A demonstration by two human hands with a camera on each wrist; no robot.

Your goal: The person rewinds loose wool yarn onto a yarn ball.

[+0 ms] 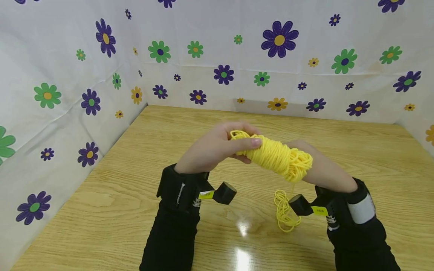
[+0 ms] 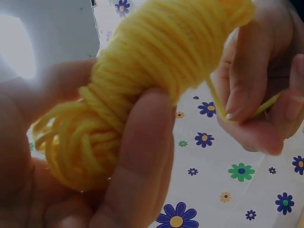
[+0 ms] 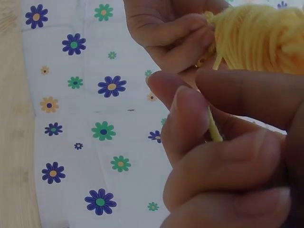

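The left hand is gripped round one end of a yellow yarn bundle, its thumb laid along the near side, its fingers behind. By the right hand, mostly hidden behind the bundle in the head view, a single strand is pinched between thumb and fingertip, just beside the wound middle. The bundle is held aloft, tilted, its looped ends bunched beyond the wraps. The step is judged to be winding: the strand should be drawn with light, even tension, each turn laid close against the last, and the middle covered rather than the looped ends. The bundle is best steadied by the left thumb without being squeezed, so that no wraps are slid off. Below, a loose coil of the same yarn is seen on the wooden table; its loops could snag if pulled sharply, so slack should be fed gently. Both wrists are fitted with black mounts over dark sleeves. Behind, a flower-printed cloth is hung.
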